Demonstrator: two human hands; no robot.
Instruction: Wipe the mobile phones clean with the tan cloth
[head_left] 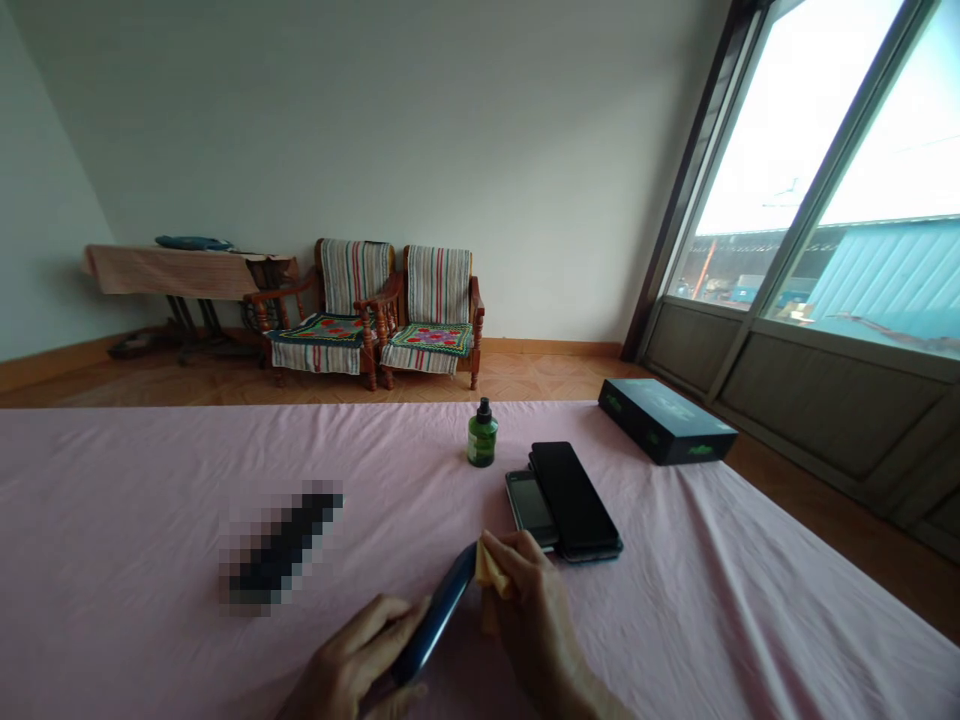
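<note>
My left hand [360, 655] grips a dark blue phone [435, 620] by its lower end, tilted on edge above the pink tablecloth [150, 520]. My right hand [536, 610] is closed on a small yellow cloth [491, 572] pressed against the phone's upper end. Just beyond my right hand lie two more phones, a large black one [574, 497] overlapping a smaller grey one [529, 505]. A small green spray bottle [482, 435] stands upright behind them.
A dark flat box [666, 420] lies near the table's far right corner. A blurred dark object [281, 545] rests on the cloth to the left. Two wooden chairs [375, 315] and a side table [180, 275] stand by the far wall; windows [825, 170] are on the right.
</note>
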